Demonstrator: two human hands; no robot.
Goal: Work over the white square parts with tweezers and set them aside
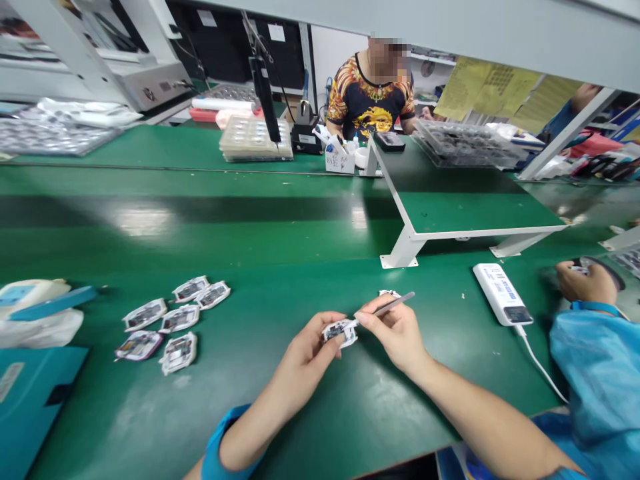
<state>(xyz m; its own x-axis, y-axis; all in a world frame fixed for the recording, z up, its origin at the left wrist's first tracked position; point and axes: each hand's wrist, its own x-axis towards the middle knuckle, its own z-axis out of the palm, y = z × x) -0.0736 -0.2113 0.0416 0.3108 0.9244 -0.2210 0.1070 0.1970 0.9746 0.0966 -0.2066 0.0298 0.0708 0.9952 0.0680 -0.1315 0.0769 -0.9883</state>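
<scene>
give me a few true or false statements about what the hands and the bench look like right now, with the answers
1. The left hand holds a small circuit board. True.
2. The right hand holds a screwdriver with a red handle. False: it holds a thin grey tool against the board.
3. Six more boards lie in a cluster to the left on the green mat. True.
4. The white device lies left of both hands. False: it lies to their right, with a white cable at its near end.
5. A co-worker's hand is at the far right. True.
</scene>
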